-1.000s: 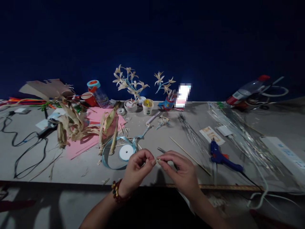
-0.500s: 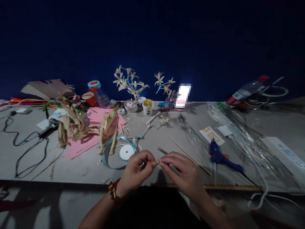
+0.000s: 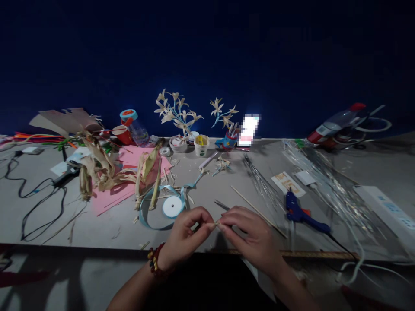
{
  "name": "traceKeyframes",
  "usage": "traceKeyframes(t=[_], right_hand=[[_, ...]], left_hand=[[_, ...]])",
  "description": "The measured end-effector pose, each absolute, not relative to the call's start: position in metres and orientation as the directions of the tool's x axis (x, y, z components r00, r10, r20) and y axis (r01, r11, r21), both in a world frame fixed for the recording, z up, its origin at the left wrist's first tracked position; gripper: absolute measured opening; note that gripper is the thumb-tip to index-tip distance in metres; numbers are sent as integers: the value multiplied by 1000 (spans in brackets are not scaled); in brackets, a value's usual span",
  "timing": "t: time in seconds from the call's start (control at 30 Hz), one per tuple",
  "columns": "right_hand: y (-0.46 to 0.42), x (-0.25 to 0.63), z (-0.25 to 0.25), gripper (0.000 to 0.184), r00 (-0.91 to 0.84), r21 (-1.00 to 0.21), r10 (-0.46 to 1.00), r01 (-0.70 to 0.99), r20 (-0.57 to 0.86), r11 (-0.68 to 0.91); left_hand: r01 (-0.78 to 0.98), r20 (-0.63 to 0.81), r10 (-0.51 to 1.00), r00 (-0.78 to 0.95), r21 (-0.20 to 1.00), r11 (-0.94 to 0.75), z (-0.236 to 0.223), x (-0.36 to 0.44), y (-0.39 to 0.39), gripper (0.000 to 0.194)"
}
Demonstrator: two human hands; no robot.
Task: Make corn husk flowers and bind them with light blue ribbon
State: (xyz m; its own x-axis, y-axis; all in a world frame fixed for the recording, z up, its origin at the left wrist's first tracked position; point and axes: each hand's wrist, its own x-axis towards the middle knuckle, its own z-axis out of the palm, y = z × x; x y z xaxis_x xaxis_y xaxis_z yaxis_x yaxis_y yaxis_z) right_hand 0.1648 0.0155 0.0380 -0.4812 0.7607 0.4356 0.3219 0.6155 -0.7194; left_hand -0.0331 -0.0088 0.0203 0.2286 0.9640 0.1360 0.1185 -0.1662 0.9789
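My left hand [image 3: 191, 229] and my right hand [image 3: 248, 235] meet over the front edge of the table, thumbs and forefingers pinched. Between the fingertips shows a tiny pale piece [image 3: 216, 223], perhaps a bit of dried husk; most of it is hidden. Just behind my right hand, scissors [image 3: 221, 204] lie with their blades pointing to the back left, handles covered by the hand. A roll of light blue ribbon [image 3: 172, 207] rests behind my left hand, some of it unwound in a loop. To the right of my right hand lies a thin stick [image 3: 256, 209].
Dried corn husks [image 3: 106, 166] lie on pink paper [image 3: 113, 198] at left. Husk flowers on blue stems [image 3: 177, 108] stand at the back. A blue glue gun [image 3: 304, 216], wires [image 3: 262, 179] and a power strip [image 3: 389, 211] occupy the right. Black cables [image 3: 42, 203] trail across the far left.
Both hands stay in nearly the same place. The fingertips have shifted slightly around the small pale piece, a little lower and to the right. Other things have not moved.
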Motion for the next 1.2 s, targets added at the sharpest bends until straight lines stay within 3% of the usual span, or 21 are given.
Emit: traceKeyframes(t=[0.43,0.7,0.93,1.2], right_hand=[[15,165,38,11,-480,-662,720,324,500,676],[19,166,40,10,-526,-733,719,238,455,637],[23,165,41,12,-521,-806,757,200,394,557],[26,164,45,13,-506,-800,783,262,362,539]], left_hand=[[107,256,956,146,956,-272,19,-29,-8,15],[-38,66,946,317,998,-57,22,-43,-4,22],[185,236,913,332,933,-308,30,-48,0,19],[173,354,875,330,889,-425,32,-47,3,9]])
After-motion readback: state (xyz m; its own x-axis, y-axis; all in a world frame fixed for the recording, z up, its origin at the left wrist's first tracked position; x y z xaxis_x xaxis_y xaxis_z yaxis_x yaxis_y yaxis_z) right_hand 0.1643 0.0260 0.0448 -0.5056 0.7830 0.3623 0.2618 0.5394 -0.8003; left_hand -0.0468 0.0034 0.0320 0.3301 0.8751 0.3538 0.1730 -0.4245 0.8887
